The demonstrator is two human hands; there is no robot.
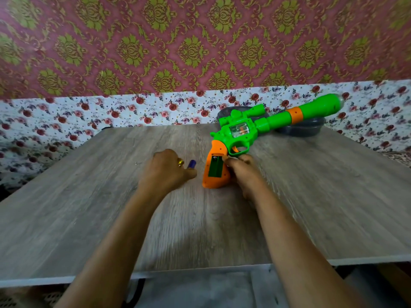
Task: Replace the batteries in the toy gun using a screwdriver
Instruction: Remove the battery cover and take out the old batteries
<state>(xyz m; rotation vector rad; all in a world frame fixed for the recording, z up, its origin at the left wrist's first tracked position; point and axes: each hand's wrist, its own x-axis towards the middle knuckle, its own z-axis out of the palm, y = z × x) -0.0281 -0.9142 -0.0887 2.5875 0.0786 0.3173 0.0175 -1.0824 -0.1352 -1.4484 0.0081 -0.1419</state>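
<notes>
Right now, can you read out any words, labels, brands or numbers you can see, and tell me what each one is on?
None can be read.
Toy gun: no lettering shows on the green body or the orange grip.
Blue battery by the left hand: any print is too blurred to read.
Open battery compartment: no markings legible.

Bare table left and front, toy gun and dark bowl blocking far right

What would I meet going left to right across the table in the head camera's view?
Left hand → blue battery → toy gun's orange grip with its open compartment → right hand → dark bowl under the barrel.
</notes>
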